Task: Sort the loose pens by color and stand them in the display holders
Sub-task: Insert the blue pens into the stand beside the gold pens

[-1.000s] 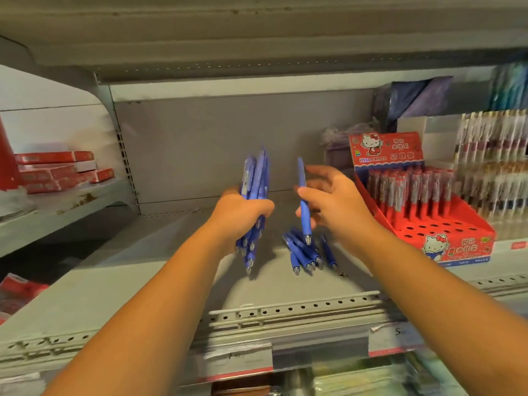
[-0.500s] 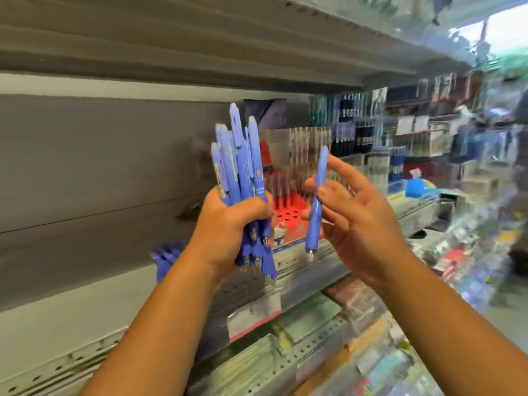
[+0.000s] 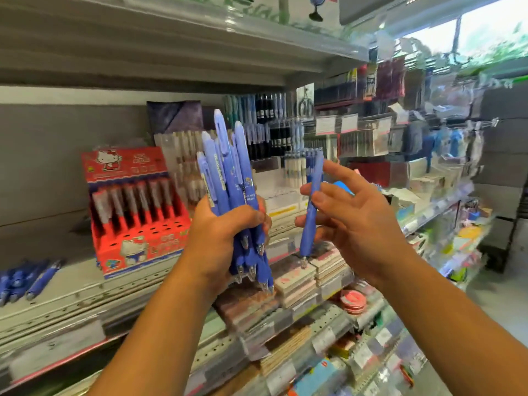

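Observation:
My left hand (image 3: 220, 241) grips a bundle of several blue pens (image 3: 228, 172), held upright with their tips down. A single blue pen (image 3: 311, 212) stands upright in my right hand (image 3: 357, 221), pinched between thumb and fingers, its other fingers spread. Both hands are raised in front of the shelf. A few more loose blue pens (image 3: 25, 278) lie on the shelf at the far left. The red cartoon-cat display holder (image 3: 137, 244) stands on the shelf left of my hands, with a row of red pens in its back holes and bare holes in front.
Racks of clear, black and blue pens (image 3: 271, 132) stand behind my hands. Stacked notebooks (image 3: 300, 278) lie on the shelf below. Further stationery shelves (image 3: 428, 181) run off to the right along an aisle. An upper shelf (image 3: 171, 47) hangs overhead.
The view has swung right, so the loose pens and red holder now sit at the left. Both hands have kept their pens and risen in front of the shelf.

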A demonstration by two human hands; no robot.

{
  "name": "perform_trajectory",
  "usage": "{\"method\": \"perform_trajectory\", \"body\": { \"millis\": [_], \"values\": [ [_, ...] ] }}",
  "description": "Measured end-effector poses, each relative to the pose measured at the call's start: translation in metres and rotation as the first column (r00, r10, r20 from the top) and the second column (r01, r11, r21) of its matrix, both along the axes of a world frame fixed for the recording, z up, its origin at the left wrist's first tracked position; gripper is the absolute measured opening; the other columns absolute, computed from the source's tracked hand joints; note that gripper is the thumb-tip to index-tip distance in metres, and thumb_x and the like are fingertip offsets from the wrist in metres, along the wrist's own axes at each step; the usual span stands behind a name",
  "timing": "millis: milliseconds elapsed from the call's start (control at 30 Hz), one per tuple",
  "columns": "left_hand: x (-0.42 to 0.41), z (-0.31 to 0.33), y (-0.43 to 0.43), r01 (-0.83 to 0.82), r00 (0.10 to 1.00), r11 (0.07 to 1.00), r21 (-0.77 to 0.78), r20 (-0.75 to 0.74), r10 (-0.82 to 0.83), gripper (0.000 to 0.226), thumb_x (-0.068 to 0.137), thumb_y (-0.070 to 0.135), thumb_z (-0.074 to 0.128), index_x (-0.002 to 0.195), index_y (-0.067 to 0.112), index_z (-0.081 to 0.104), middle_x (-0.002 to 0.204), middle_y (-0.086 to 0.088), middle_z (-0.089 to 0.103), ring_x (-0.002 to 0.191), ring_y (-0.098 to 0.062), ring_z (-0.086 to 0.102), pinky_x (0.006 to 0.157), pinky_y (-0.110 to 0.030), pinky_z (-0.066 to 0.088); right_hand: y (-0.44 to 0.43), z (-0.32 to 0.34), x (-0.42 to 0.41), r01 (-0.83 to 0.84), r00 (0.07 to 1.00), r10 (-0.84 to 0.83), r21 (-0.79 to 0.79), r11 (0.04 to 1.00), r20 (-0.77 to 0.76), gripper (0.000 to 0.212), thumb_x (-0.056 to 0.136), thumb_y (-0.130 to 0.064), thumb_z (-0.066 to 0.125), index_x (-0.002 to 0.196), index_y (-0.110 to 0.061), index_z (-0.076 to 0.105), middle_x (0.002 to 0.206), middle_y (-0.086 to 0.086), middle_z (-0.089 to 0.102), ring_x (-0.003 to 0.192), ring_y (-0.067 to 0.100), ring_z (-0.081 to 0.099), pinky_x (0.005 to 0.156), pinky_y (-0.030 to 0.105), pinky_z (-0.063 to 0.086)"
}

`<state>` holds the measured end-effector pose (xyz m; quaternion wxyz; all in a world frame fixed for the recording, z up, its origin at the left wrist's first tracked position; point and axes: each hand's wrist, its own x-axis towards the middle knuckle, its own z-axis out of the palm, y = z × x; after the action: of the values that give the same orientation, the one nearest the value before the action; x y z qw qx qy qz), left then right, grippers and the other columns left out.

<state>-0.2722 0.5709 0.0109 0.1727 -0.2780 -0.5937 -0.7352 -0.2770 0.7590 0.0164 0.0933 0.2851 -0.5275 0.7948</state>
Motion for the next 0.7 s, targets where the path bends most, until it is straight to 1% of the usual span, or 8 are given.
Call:
{"method": "perform_trajectory", "body": {
  "millis": [167,267,300,367,433,567,633,700],
  "values": [
    [-0.030,-0.010,0.043,-0.074,0.996,0.997,-0.010,0.041,0.075,0.018,0.057,0.017,0.071,0.073,0.014,0.063,0.068,-0.008,0.058,0.057,-0.028,0.051,0.052,-0.033,0.046,0.043,-0.008,-0.042,-0.069,0.997,0.068,0.013,0.998,0.023,0.058,0.074,-0.015,0.069,0.130,-0.019,0.053,0.098,0.008,0.073,0.066,0.030,0.072,0.050,0.027,0.054],
    [-0.050,-0.018,0.051,-0.122,0.990,0.992,0.007,0.070,0.122,0.032,0.055,0.017,0.073,0.082,0.008,0.060,0.071,-0.008,0.059,0.058,-0.027,0.053,0.051,-0.033,0.046,0.054,-0.014,-0.072,-0.096,0.995,0.095,0.011,0.995,0.026,0.060,0.073,-0.017,0.071,0.131,-0.020,0.054,0.099,0.011,0.070,0.066,0.033,0.072,0.048,0.029,0.053],
    [-0.059,-0.020,0.052,-0.137,0.988,0.991,0.005,0.067,0.136,0.032,0.054,0.017,0.073,0.083,0.009,0.060,0.070,-0.008,0.059,0.057,-0.027,0.053,0.051,-0.033,0.046,0.056,-0.015,-0.084,-0.105,0.994,0.104,0.011,0.994,0.028,0.060,0.073,-0.017,0.072,0.130,-0.021,0.054,0.100,0.013,0.069,0.067,0.033,0.072,0.047,0.030,0.053],
    [-0.076,-0.022,0.051,-0.162,0.986,0.987,-0.012,0.044,0.163,0.022,0.054,0.018,0.071,0.075,0.016,0.065,0.069,-0.008,0.058,0.056,-0.026,0.052,0.050,-0.033,0.046,0.057,-0.016,-0.107,-0.123,0.992,0.123,0.023,0.992,0.030,0.059,0.072,-0.018,0.072,0.129,-0.020,0.054,0.100,0.016,0.068,0.069,0.034,0.072,0.047,0.031,0.054],
    [-0.095,-0.021,0.048,-0.170,0.985,0.985,0.005,0.034,0.170,0.016,0.054,0.018,0.070,0.069,0.022,0.067,0.067,-0.007,0.057,0.055,-0.024,0.050,0.049,-0.032,0.046,0.057,-0.016,-0.133,-0.144,0.989,0.143,0.045,0.989,0.024,0.058,0.073,-0.017,0.072,0.128,-0.018,0.052,0.096,0.015,0.067,0.069,0.036,0.072,0.047,0.032,0.054],
    [-0.140,-0.006,0.038,-0.152,0.988,0.985,0.083,0.035,0.149,0.012,0.057,0.013,0.068,0.068,0.019,0.067,0.066,-0.006,0.053,0.053,-0.023,0.048,0.048,-0.031,0.045,0.055,-0.004,-0.185,-0.153,0.988,0.154,0.080,0.985,-0.010,0.052,0.076,-0.013,0.071,0.123,-0.016,0.049,0.085,0.012,0.065,0.070,0.039,0.070,0.047,0.034,0.054],
    [-0.161,0.004,0.034,-0.222,0.975,0.969,0.104,0.030,0.220,0.012,0.057,0.010,0.068,0.066,0.019,0.066,0.067,-0.005,0.054,0.055,-0.023,0.048,0.048,-0.032,0.045,0.052,0.005,-0.210,-0.143,0.988,0.149,0.112,0.983,-0.046,0.048,0.081,-0.007,0.070,0.121,-0.015,0.046,0.078,0.009,0.065,0.069,0.038,0.068,0.048,0.037,0.055],
    [-0.178,0.012,0.031,-0.288,0.957,0.951,0.115,0.010,0.289,0.013,0.057,0.015,0.070,0.068,0.020,0.066,0.069,-0.005,0.056,0.056,-0.025,0.050,0.048,-0.033,0.046,0.046,0.014,-0.233,-0.119,0.985,0.134,0.137,0.983,-0.105,0.046,0.085,0.000,0.068,0.122,-0.015,0.043,0.072,0.005,0.066,0.065,0.031,0.069,0.049,0.039,0.057]
  ]
}}
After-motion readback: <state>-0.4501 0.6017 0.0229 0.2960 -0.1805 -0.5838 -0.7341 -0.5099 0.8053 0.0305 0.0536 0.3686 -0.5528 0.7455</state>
